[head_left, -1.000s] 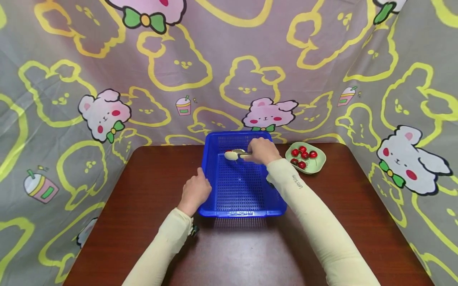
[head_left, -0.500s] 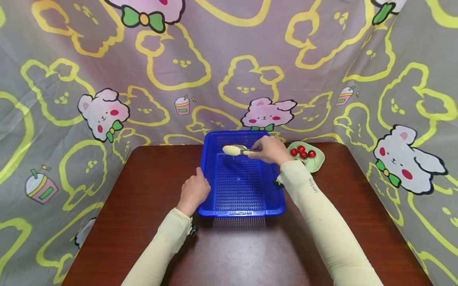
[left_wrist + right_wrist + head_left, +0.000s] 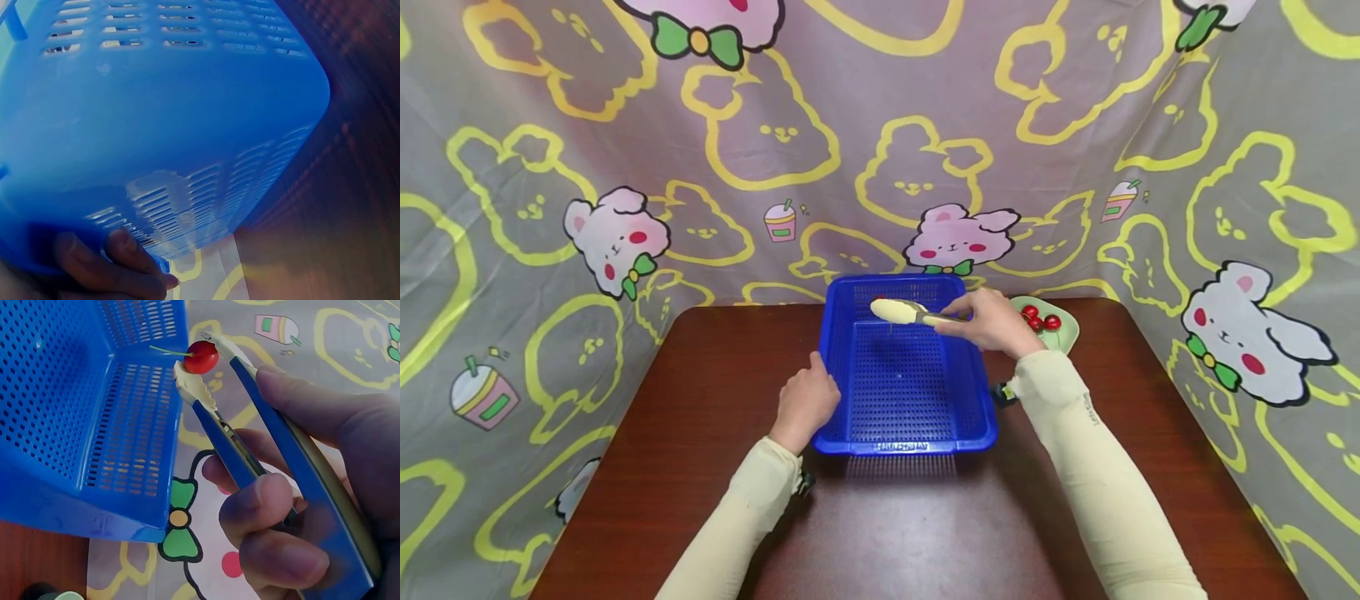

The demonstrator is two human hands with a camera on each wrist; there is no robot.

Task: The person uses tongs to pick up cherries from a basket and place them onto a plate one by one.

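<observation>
My left hand [image 3: 807,400] grips the left rim of a blue plastic basket [image 3: 838,367]; in the left wrist view its fingers [image 3: 134,253] curl beneath the rim. My right hand [image 3: 997,321] holds a pair of tongs [image 3: 898,312] with cream scalloped tips and blue-lined arms, level above the back part of the basket. Pinched between the tong tips is a red cherry [image 3: 202,357], its green stem pointing toward the basket. From the head view that cherry is mostly hidden behind the tong head.
Right of the basket, a pale green dish [image 3: 1066,337] holds several red cherries [image 3: 1051,322], partly covered by my right hand. The brown table [image 3: 722,367] ends against a patterned cloth [image 3: 850,125] behind and at both sides.
The right hand has drawn back to the right, and the tongs have risen a little with the cherry over the basket. My left hand keeps its grip on the rim.
</observation>
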